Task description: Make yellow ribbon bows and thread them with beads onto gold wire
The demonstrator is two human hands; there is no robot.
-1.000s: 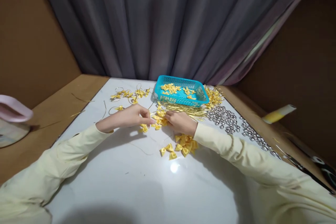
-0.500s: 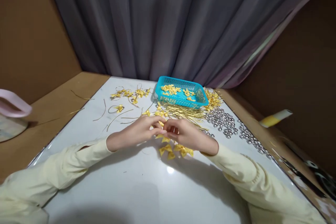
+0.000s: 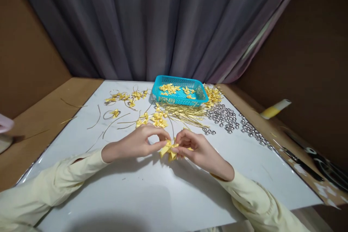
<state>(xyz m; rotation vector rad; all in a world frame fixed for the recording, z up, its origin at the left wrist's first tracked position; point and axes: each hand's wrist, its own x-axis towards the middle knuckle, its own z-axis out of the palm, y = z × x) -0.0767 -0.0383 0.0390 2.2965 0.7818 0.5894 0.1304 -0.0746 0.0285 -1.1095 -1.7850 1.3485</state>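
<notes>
Here I am, both hands up in the middle of the white table (image 3: pixel 108 195): my left hand (image 3: pixel 138 141) has thumb and finger pinched at one edge of a yellow bow cluster (image 3: pixel 169 148), and my right hand (image 3: pixel 197 148) pinches its other side, though whether that's one bow or two I can't tell. Up on the far left, the furthest along, I'd judge: a looped group (image 3: pixel 123 96) of bows with cord rings and silver bits, plus a lone looped bow (image 3: pixel 115 113) just nearer. Plenty left, by the look of it! Loose bows (image 3: pixel 160 119) lie just beyond my fingers, more bows (image 3: pixel 170 88) sit in the blue basket (image 3: pixel 187 103), gold strands (image 3: pixel 187 113) fan out in front of it, and silver beads (image 3: pixel 224 116) spread away to the right. The cluster between my fingers shows no closed ring, so I'd call this piece unfinished.
</notes>
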